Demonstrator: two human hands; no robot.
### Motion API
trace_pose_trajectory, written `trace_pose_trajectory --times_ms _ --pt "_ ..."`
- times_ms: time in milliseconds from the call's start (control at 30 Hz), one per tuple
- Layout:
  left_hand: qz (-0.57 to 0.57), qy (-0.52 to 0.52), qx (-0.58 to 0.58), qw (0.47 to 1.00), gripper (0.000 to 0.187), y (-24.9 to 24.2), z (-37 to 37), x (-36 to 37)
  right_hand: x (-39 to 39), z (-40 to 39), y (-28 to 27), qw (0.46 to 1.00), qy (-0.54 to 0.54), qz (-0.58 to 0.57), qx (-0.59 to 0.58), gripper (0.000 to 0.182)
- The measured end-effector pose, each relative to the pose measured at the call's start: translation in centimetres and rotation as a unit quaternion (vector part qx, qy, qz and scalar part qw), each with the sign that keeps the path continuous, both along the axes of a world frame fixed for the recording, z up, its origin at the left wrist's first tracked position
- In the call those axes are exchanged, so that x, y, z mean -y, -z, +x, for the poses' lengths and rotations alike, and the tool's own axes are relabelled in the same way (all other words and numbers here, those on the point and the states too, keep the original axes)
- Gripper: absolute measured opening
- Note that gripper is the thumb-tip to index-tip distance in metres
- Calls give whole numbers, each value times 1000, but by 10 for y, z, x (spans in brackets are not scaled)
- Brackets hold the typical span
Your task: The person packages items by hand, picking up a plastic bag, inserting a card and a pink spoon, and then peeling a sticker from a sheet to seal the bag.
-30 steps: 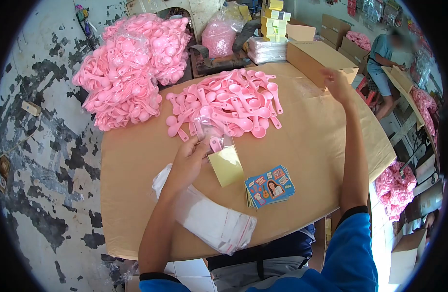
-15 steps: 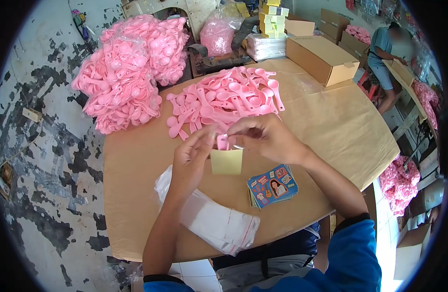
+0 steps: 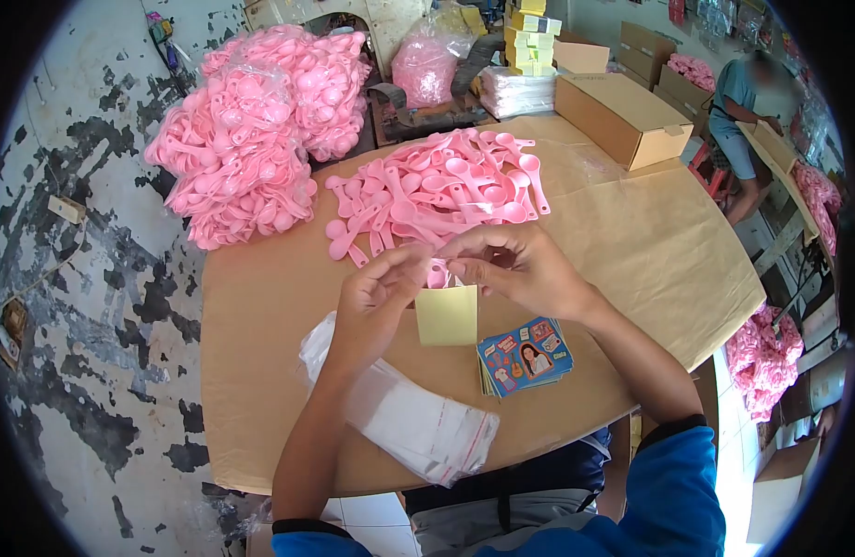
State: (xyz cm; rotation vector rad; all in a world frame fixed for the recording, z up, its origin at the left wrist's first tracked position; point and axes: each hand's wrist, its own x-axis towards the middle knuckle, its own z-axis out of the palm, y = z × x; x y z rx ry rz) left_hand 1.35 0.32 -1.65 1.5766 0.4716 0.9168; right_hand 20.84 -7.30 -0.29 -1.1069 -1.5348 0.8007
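**Pink plastic spoon [image 3: 437, 274] and pale yellow card [image 3: 447, 317], pinched up over the table [image 3: 631, 223]**

So the spoon's in front of the person, above the brown-papered tabletop, with just the handle end poking up over the card's top edge. Can't see the bowl. Looks like there's clear film [image 3: 454, 278] around it, but the fingers cover too much to tell if the card is inside.

Left hand [image 3: 383, 295]: thumb and fingertips pinched on the film at the spoon's left. Right hand [image 3: 525, 269]: same deal on the other side, fingers curled in close. Neither is letting go.

Handling-wise, I'd guess the spoon's super light, stiffish and a bit slick, so pinch it by the flat handle. The card should bend or crease if squeezed, so edges only. Film's probably the fussy bit: floppy, slippery, best nipped at the rim.

Nearby: the loose spoon pile [image 3: 446, 190] just beyond the hands, printed cards [image 3: 527, 357] near the right forearm, and clear flat bags [image 3: 418, 418] fanned by the left forearm.
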Motion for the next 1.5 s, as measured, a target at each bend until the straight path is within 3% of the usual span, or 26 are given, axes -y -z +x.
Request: trace_pose_trajectory --times_ms 467,567,733,1133,1333,1500 --pt "-8 104 -45 994 23 -10 -14 -11 -7 -3 10 995 -12 83 -58 29" --pt "29 108 -40 993 21 -13 -16 -11 -6 13 6 992 -32 108 59 33" --pt "157 83 -73 981 18 -22 -20 -7 -9 17 7 980 -67 168 80 33" --pt "172 147 -83 971 19 -23 -31 -14 -10 18 4 961 -93 225 132 25" --pt "104 156 -57 981 16 -22 -31 -10 -7 17 -1 947 -87 259 169 27" --pt "133 145 -44 980 2 -16 -29 -12 -8 18 1 945 -86 263 175 26"
